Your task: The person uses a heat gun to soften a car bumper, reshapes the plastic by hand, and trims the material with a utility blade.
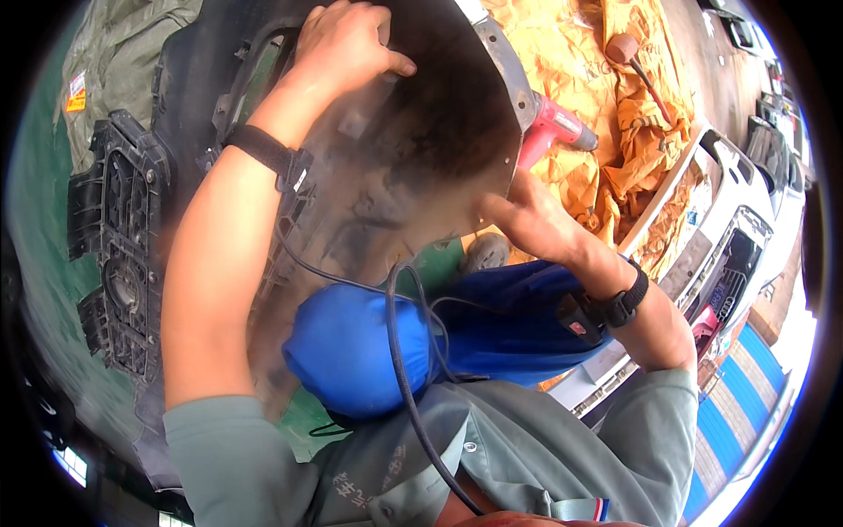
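Up top: your left hand (347,44) is pressed on the upper inside face of the dark bumper (413,132), fingers curled over it and the thumb spread out along the surface. It grips the panel, nothing else.
Right edge: your right hand (527,220) sits at the bumper's lower right rim, fingers bent against the edge. Whether they pinch the rim or only push on it, I cannot tell.
Bumper: it's tilted up in front of you, hollow side facing you, resting over your blue-clad knees (351,347). A black bracket (123,246) with ribs hangs at its left end.
Behind: a red power tool (553,127) pokes out just past the rim, lying near crumpled orange paper (606,105). A mallet (628,53) lies further back on that paper.
Grip tip: I'd judge both hands should stay well apart like this, one high, one low, so the long panel can't twist.
Watch: a black cable (404,351) runs down your chest, close to the lower edge; keep it from snagging on the rim.
Edge care: the metal strip (509,70) along the rim looks thin, so keep fingers flat on it.
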Motion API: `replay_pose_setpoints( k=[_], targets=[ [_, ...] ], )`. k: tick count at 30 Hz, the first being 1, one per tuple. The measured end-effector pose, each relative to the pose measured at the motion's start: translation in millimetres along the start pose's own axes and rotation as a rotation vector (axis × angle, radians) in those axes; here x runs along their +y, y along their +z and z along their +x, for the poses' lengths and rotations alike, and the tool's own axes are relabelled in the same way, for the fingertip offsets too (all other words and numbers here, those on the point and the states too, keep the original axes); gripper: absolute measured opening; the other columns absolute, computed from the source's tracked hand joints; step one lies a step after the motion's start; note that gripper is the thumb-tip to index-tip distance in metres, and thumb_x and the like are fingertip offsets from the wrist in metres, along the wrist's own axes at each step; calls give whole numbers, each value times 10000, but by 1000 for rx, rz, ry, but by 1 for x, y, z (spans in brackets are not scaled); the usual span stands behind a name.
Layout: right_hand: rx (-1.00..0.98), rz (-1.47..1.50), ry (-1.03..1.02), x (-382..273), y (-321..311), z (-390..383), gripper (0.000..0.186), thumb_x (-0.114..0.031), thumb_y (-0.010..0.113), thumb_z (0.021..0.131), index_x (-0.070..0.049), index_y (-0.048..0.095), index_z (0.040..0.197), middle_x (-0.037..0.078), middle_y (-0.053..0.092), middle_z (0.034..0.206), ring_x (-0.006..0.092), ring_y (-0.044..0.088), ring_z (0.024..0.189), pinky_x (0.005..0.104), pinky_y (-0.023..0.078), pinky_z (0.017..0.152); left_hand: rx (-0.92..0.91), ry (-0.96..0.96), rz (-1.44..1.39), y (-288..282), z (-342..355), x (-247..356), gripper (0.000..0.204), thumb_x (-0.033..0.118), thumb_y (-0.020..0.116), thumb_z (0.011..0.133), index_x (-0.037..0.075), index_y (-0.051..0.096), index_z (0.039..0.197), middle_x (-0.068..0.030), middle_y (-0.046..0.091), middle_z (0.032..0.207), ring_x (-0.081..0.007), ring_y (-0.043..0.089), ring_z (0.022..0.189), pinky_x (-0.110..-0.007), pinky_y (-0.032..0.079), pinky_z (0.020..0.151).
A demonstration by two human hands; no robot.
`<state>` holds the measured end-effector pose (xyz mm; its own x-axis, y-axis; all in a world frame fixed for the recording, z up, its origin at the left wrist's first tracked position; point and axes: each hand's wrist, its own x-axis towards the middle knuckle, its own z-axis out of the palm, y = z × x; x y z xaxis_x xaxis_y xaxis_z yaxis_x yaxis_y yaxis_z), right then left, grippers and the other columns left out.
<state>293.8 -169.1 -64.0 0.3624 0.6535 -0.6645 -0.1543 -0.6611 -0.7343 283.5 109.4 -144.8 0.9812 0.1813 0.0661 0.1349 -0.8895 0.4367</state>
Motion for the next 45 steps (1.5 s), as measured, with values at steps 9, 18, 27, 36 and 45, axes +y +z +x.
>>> replay_pose_setpoints(
  k=[9, 18, 27, 36, 45],
  targets=[
    [-24, -26, 6, 17, -7, 14, 349, -166, 560, 874, 74, 613, 1123, 170, 682, 910, 228, 649, 882, 393, 506, 787, 29, -11, 9, 12, 6, -13, 476, 451, 869, 616, 76, 581, 670, -62, 642, 792, -295, 594, 910, -425, 447, 834],
    [22, -28, 10, 5, 2, 6, 282, -146, 515, 939, 25, 597, 1147, 91, 661, 975, 183, 614, 935, 326, 496, 852, 12, -35, 15, 10, 4, -11, 471, 446, 871, 613, 78, 583, 669, -54, 637, 791, -288, 595, 907, -414, 446, 820],
    [21, -122, 50, 7, 6, 4, 330, -157, 507, 945, 56, 586, 1184, 130, 676, 1037, 215, 619, 979, 353, 494, 897, -73, -92, 29, 8, 0, -3, 448, 485, 866, 619, 108, 642, 709, -37, 683, 874, -240, 601, 999, -384, 414, 906],
    [108, -115, -53, 8, 15, -2, 314, -202, 540, 904, 91, 649, 938, 241, 679, 800, 355, 675, 813, 435, 508, 785, -45, -80, -14, 5, -5, 0, 472, 517, 859, 608, 121, 641, 746, -45, 675, 904, -263, 587, 1000, -408, 415, 913],
    [72, -134, -61, -1, 12, -11, 295, -153, 540, 929, 92, 629, 1066, 195, 701, 928, 284, 665, 899, 401, 506, 832, -22, -95, -97, -5, -9, 8, 444, 459, 883, 599, 115, 634, 727, -11, 652, 868, -220, 580, 1016, -383, 403, 936]
  ],
)
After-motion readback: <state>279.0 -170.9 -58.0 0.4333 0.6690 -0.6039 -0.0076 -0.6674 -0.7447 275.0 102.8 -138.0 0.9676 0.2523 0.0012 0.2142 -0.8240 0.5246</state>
